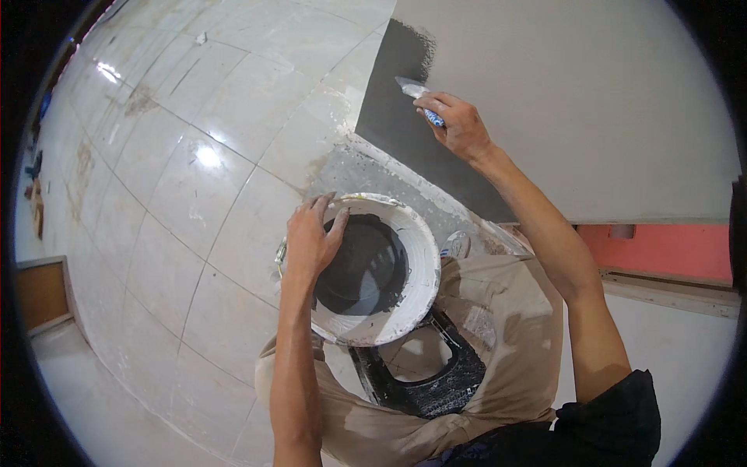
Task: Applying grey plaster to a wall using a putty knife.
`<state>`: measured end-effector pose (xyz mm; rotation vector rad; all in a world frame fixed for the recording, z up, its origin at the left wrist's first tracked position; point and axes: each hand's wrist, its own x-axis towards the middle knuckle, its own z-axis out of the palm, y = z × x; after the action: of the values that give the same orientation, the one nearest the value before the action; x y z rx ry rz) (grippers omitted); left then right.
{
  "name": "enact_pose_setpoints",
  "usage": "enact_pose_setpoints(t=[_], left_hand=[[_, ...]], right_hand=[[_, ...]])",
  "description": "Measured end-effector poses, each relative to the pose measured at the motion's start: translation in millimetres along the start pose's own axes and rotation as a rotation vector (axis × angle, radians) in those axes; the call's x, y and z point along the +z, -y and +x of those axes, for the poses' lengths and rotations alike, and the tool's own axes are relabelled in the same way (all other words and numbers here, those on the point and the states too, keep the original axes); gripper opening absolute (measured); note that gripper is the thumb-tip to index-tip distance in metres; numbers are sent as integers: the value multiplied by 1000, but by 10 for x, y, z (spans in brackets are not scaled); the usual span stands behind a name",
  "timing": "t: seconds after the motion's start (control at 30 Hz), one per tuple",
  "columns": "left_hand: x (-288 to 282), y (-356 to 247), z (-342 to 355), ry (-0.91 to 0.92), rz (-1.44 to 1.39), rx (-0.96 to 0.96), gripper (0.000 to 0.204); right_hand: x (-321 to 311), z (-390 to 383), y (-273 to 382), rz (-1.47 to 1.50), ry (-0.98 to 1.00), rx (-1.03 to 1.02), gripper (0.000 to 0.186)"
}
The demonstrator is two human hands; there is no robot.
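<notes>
My right hand [459, 124] is closed around the blue-and-white handle of a paintbrush [415, 89]. The brush tip touches the wall panel beside a dark grey painted patch [401, 105]; the panel's other surface [576, 101] is lighter grey. My left hand [313, 237] grips the near-left rim of a white bucket [416, 300], thumb inside and fingers over the edge. Dark grey paint [362, 261] lies in the bucket, and dried smears coat its inner wall.
Under the bucket, between my knees, is a black plastic stool [436, 381] spattered with paint. Glossy pale floor tiles [179, 187] spread to the left. A paint-marked white ledge [405, 179] runs along the wall's foot. A pink-red surface [661, 253] shows at the right.
</notes>
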<state>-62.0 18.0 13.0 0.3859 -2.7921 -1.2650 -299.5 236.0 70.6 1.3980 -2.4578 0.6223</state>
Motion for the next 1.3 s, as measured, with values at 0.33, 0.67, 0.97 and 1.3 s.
enact_pose_setpoints(t=[0.33, 0.67, 0.97, 1.3], left_hand=[[-19, -44, 8, 35, -15, -43, 43], [5, -30, 15, 22, -1, -29, 44], [5, -56, 1, -5, 43, 18, 41], [18, -12, -3, -7, 14, 4, 44]], right_hand=[[-56, -46, 177, 17, -59, -6, 40], [-187, 137, -58, -114, -80, -35, 22], [-35, 7, 189, 59, -69, 62, 19], [-447, 403, 139, -42, -137, 62, 22]])
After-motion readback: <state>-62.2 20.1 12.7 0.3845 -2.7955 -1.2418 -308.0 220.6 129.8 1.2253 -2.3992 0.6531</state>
